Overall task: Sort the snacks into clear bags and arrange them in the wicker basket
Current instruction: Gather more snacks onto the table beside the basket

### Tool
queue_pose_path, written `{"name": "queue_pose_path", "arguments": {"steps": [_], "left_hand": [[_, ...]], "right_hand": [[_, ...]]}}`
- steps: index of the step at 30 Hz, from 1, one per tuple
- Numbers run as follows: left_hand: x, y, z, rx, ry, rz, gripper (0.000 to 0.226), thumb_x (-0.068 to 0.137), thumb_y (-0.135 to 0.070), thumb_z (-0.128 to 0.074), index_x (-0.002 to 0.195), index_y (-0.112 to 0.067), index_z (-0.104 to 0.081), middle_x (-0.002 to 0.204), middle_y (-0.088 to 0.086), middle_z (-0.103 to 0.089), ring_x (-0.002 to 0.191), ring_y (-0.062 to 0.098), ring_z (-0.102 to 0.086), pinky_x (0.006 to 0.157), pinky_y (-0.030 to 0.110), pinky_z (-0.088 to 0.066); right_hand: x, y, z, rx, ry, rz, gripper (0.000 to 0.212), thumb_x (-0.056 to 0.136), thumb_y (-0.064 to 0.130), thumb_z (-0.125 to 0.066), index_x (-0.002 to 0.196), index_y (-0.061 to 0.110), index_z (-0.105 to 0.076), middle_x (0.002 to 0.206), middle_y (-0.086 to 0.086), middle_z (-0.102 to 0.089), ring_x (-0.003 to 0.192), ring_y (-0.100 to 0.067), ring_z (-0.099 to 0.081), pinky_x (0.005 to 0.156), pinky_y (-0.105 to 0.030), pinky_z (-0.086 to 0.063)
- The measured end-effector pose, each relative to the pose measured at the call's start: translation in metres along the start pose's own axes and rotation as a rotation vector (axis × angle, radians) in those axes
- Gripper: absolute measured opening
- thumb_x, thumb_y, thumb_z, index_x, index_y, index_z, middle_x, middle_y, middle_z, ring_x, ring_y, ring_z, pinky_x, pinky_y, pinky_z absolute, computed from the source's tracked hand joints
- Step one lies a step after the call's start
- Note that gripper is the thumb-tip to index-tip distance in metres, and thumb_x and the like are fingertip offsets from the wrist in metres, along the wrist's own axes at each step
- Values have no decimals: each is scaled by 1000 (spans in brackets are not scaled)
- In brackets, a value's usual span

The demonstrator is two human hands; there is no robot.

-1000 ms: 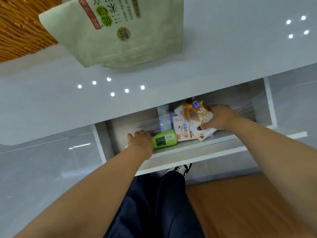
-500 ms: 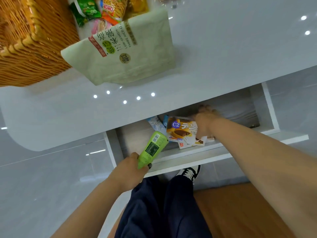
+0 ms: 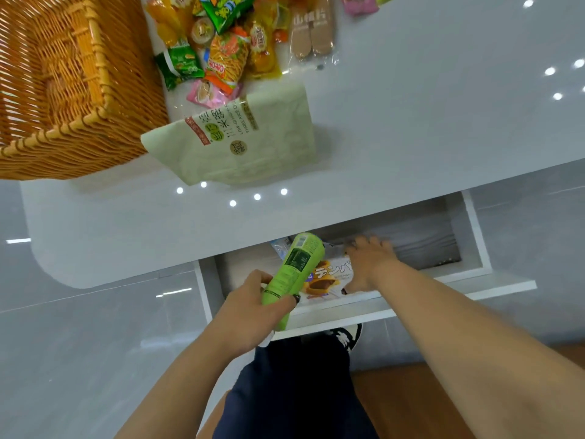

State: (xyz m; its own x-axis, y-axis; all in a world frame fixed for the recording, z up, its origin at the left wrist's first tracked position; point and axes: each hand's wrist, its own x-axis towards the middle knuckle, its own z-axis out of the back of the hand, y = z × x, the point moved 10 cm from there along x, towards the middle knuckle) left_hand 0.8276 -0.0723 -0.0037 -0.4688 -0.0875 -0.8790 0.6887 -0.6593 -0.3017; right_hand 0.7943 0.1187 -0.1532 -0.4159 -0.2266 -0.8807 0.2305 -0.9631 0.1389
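Lime-green and cylindrical, a snack tube [image 3: 296, 274] sits in the left hand [image 3: 253, 315], tilted with its printed label upward and its far end over the open drawer [image 3: 471, 248]. The thumb runs along the tube's left side and the fingers [image 3: 286, 301] wrap its lower end from the right, so the fingers are clamped on the tube near its base; most of the tube sticks out beyond them.

The right hand [image 3: 368, 261] reaches into the drawer, palm down, fingers spread and fairly straight. It lies on a white snack box [image 3: 329, 282] printed with a chocolate pastry and Japanese lettering; the heel of the hand covers the box's right end, and the fingertips extend past it toward the drawer's dark back. Whether the fingertips touch anything there cannot be told. A bluish wrapper [image 3: 280, 248] peeks out behind the tube.

On the white counter [image 3: 411, 122] above the drawer, a pale green rice pouch [image 3: 253, 150] lies flat, its corner just beside the wicker basket [image 3: 63, 90] at the left edge. Behind the pouch lies a pile of small snack packets [image 3: 221, 42], among them an orange OHOHO packet [image 3: 226, 60] and a green one [image 3: 179, 66], and to their right a clear pack of tan wafers [image 3: 311, 33]. Below, dark trousers [image 3: 297, 391] and a black-and-white shoe [image 3: 343, 337] show.
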Motion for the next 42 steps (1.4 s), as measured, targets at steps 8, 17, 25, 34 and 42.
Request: {"name": "queue_pose_path", "arguments": {"steps": [8, 17, 25, 34, 42], "left_hand": [[19, -138, 24, -368, -90, -305, 24, 89, -32, -64, 113, -29, -58, 91, -10, -65, 71, -1, -61, 68, 18, -52], [52, -282, 177, -37, -275, -691, 30, 90, -35, -65, 118, -29, -57, 92, -13, -64, 63, -7, -58, 56, 12, -47], [163, -229, 201, 454, -170, -488, 57, 89, -25, -69, 140, -21, -44, 124, 8, -59, 105, 26, -59, 82, 29, -47], [172, -226, 205, 383, -247, -496, 59, 86, -23, -70, 141, -20, -49, 139, 3, -53, 126, 22, -49, 94, 23, -35], [91, -204, 240, 9, -591, -691, 31, 93, -3, -55, 119, -16, -64, 115, -5, -64, 105, 10, -59, 94, 17, -44]], "right_hand": [[24, 0, -2, -127, 76, -52, 98, 77, 49, -70, 152, 16, -15, 158, -10, -11, 145, -34, -8, 111, -61, -17], [27, 0, 7, 49, 126, -48, 101, 78, 47, -71, 152, 20, -9, 156, -6, -22, 142, -28, -26, 114, -57, -21], [18, 18, 12, -2, 68, 17, 86, 78, 33, -70, 149, 18, -22, 150, -6, -30, 136, -30, -31, 111, -42, -30], [-81, 35, 87, 240, -22, 206, 77, 75, 49, -63, 141, 29, -29, 142, 11, -32, 129, -14, -35, 107, -34, -32], [-115, -71, 165, 1725, -96, 167, 82, 39, 39, -94, 111, 11, -67, 106, -9, -72, 97, -26, -69, 73, -31, -57]]}}
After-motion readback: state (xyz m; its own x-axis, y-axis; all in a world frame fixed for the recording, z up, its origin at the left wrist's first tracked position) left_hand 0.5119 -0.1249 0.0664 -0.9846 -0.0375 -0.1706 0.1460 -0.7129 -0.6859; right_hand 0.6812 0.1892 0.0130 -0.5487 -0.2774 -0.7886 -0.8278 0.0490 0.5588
